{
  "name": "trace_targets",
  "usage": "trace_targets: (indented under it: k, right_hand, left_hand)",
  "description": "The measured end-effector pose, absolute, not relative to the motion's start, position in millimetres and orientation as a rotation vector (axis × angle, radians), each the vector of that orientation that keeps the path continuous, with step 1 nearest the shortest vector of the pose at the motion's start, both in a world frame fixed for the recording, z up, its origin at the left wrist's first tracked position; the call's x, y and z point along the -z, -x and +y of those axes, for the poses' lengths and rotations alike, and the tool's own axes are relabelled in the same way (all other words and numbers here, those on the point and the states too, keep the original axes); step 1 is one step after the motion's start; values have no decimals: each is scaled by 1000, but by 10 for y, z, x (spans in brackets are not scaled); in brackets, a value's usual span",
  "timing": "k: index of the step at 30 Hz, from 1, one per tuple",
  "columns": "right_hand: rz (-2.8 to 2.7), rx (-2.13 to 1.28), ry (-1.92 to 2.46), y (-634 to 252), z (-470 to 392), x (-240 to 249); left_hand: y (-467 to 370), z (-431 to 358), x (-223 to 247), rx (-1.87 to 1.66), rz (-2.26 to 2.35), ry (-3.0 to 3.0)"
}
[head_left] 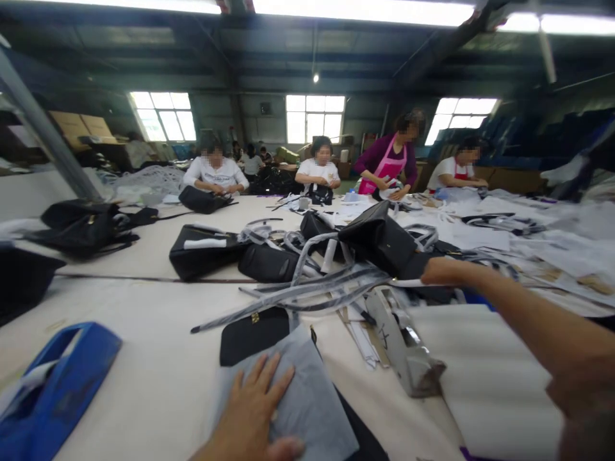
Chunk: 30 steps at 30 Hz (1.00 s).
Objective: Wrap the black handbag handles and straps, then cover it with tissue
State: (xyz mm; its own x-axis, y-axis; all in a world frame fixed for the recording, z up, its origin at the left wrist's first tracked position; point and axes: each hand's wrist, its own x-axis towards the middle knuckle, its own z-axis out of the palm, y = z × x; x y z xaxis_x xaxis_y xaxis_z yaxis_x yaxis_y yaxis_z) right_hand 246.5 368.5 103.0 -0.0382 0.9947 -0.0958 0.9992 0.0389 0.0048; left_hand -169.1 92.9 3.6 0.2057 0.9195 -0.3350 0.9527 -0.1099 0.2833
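Observation:
My left hand (254,410) lies flat with spread fingers on a sheet of grey tissue paper (312,390). Under that sheet is a flat black bag (252,336) with a small gold clasp; its lower part is covered. My right arm stretches far across the table, and my right hand (435,271) grips the lower right edge of a tilted black handbag (379,237). Most of the right fingers are hidden by the bag. Plastic-wrapped straps (307,291) lie between the two hands, in front of the handbag.
A blue tape dispenser (72,384) stands at left, a grey metal one (401,346) right of centre. White foam sheets (485,378) lie beneath my right arm. More black bags (202,253) and plastic wrap (562,250) cover the far table, where several co-workers sit or stand.

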Motion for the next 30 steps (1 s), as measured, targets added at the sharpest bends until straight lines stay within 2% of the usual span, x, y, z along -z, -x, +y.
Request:
trace_targets:
  k: [3, 5, 7, 9, 13, 17, 24, 30]
  right_hand:
    - [2097, 472, -1838, -2626, 3543, -1365]
    - [2264, 963, -1516, -2539, 3436, -1458]
    - [2420, 1295, -1334, -2216, 3252, -1428]
    - [2587, 1402, -1236, -1683, 3000, -1294]
    - [2820, 1368, -789, -469, 2527, -880]
    - [2858, 1361, -623, 214, 2328, -513]
    - [2858, 992, -730, 253, 2420, -127]
    - [2910, 706, -571, 234, 2473, -40]
  left_hand:
    - [1686, 825, -131, 21, 1718, -2080]
    - [1691, 798, -153, -8, 1690, -2075]
    - [1702, 783, -140, -28, 1669, -2083]
    - [1716, 765, -105, -51, 1663, -2105]
    - [1748, 714, -40, -119, 1681, -2117]
    - [1782, 676, -23, -181, 1676, -2088]
    - [1809, 669, -1, -280, 1716, -2047]
    - [1791, 631, 41, -472, 1876, -2073]
